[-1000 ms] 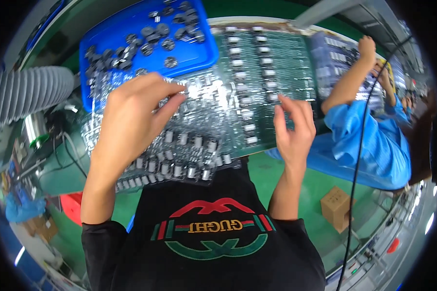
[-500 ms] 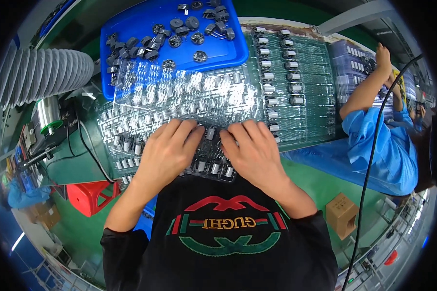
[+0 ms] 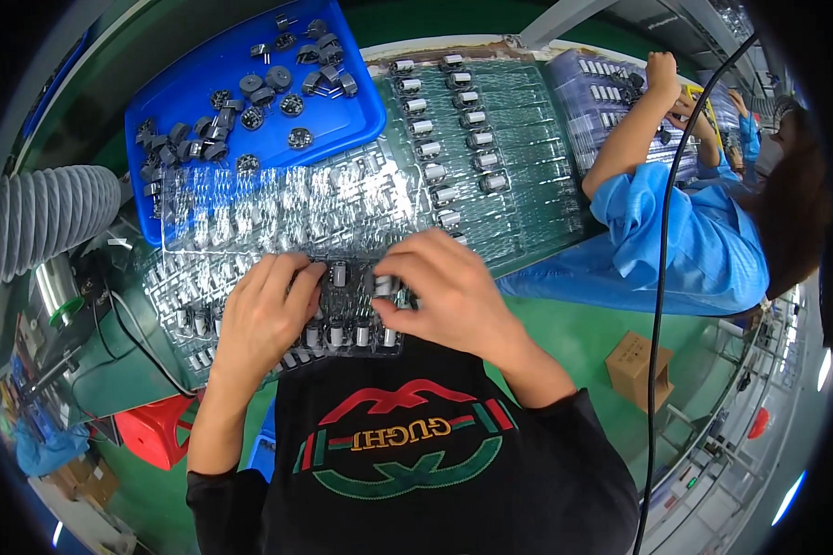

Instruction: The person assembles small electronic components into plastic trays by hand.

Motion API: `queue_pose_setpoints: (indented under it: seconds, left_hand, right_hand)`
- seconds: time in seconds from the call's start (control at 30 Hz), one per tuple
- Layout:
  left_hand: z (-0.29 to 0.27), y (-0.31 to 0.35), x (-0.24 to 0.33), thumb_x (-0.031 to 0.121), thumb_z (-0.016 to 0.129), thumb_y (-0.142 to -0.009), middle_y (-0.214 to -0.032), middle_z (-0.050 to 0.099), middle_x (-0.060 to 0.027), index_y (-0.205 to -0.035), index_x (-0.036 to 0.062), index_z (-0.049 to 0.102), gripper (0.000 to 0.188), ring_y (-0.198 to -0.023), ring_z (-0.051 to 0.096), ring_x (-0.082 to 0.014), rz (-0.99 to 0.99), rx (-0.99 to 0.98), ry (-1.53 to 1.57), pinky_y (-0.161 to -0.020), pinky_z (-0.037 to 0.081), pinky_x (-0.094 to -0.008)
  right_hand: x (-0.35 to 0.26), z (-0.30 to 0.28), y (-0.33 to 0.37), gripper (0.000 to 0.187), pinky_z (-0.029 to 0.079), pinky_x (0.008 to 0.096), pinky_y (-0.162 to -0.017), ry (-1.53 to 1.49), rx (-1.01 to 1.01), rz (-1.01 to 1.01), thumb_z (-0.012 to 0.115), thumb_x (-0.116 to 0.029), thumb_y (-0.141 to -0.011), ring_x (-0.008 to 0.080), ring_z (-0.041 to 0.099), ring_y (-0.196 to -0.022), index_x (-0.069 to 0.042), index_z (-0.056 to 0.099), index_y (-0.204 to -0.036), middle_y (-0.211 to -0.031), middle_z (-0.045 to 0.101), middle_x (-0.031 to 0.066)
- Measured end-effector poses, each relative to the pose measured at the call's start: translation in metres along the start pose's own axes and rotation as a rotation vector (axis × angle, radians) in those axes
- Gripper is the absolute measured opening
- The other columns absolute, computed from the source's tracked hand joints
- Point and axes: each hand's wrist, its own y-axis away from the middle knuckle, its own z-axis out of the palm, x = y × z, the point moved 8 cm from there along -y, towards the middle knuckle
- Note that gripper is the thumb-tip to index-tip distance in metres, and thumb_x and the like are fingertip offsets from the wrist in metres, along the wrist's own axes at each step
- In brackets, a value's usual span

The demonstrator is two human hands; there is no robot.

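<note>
My right hand [image 3: 444, 296] is closed, thumb and fingers pinching a small electronic module [image 3: 384, 286] with a silver cylinder, just over a clear blister tray. Several like modules with silver cylinders sit in the tray's near row; one is the module [image 3: 363, 334] below my right fingers. On the tray's left part rests my left hand [image 3: 268, 305], its fingers bent and closed at the tips near another module [image 3: 340, 274]. Whatever those left fingertips hold is hidden. Beyond my hands, a shiny clear plastic tray [image 3: 278, 208] lies over more filled rows.
A blue bin [image 3: 361, 120] holds loose dark round modules. Right of it, clear trays [image 3: 537, 157] carry two columns of modules. A co-worker in blue [image 3: 685, 231] works at the right. Left are a grey flexible duct [image 3: 55, 213] and a solder spool [image 3: 57, 291]. A black cable [image 3: 662, 277] hangs at right.
The view has swung, so the scene sits further left. My right hand has lifted from the tray's surface and now shows a module between its fingers. My left hand stays at the tray.
</note>
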Motion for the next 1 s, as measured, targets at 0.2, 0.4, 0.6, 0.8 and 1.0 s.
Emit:
queue_pose_setpoints:
  seconds: [0.2,0.4,0.6,0.8,1.0]
  left_hand:
    - [-0.002,-0.001,0.002,0.001,0.077,-0.071,-0.101,0.061,-0.0088,-0.106,0.0031,0.066,0.037,-0.088,0.062,-0.0279,0.043,0.017,-0.007,-0.076,0.053,-0.0391]
    - [0.0,-0.001,-0.001,-0.001,0.077,-0.07,-0.101,0.061,-0.0087,-0.104,0.0028,0.066,0.036,-0.089,0.062,-0.0283,0.034,-0.015,0.049,-0.076,0.053,-0.039]
    - [0.001,0.0,-0.001,-0.002,0.076,-0.069,-0.101,0.061,-0.0091,-0.103,0.0027,0.066,0.036,-0.089,0.063,-0.0283,0.032,-0.013,0.05,-0.075,0.053,-0.0394]
    - [-0.002,0.001,0.0,-0.002,0.077,-0.069,-0.1,0.062,-0.0085,-0.102,0.0029,0.067,0.035,-0.088,0.064,-0.0274,0.054,0.017,0.031,-0.074,0.053,-0.0386]
    - [-0.001,0.007,-0.004,0.004,0.078,-0.069,-0.101,0.061,-0.007,-0.105,0.0048,0.068,0.038,-0.09,0.063,-0.0261,0.049,-0.007,0.032,-0.076,0.054,-0.0374]
  right_hand:
    - [0.08,-0.069,0.046,0.032,0.051,0.037,-0.067,0.297,0.357,0.564,0.085,-0.011,-0.07,0.0243,0.06,-0.075,-0.004,0.068,-0.096,-0.09,0.063,0.0073]
    - [0.103,-0.063,0.057,0.031,0.051,0.0411,-0.071,0.512,0.354,0.629,0.086,-0.015,-0.07,0.0284,0.062,-0.083,-0.004,0.068,-0.093,-0.089,0.063,0.0076]
    - [0.092,-0.056,0.047,0.028,0.052,0.0433,-0.07,0.727,0.285,0.643,0.086,-0.017,-0.072,0.0294,0.061,-0.087,-0.005,0.07,-0.092,-0.092,0.061,0.0073]
    - [0.096,-0.058,0.059,0.029,0.049,0.0423,-0.074,0.73,0.42,0.625,0.086,-0.022,-0.075,0.0308,0.059,-0.084,-0.006,0.073,-0.096,-0.09,0.06,0.0098]
    - [0.101,-0.057,0.064,0.046,0.048,0.0437,-0.079,0.588,0.425,0.626,0.085,-0.021,-0.076,0.0329,0.057,-0.09,-0.002,0.067,-0.115,-0.099,0.059,0.0124]
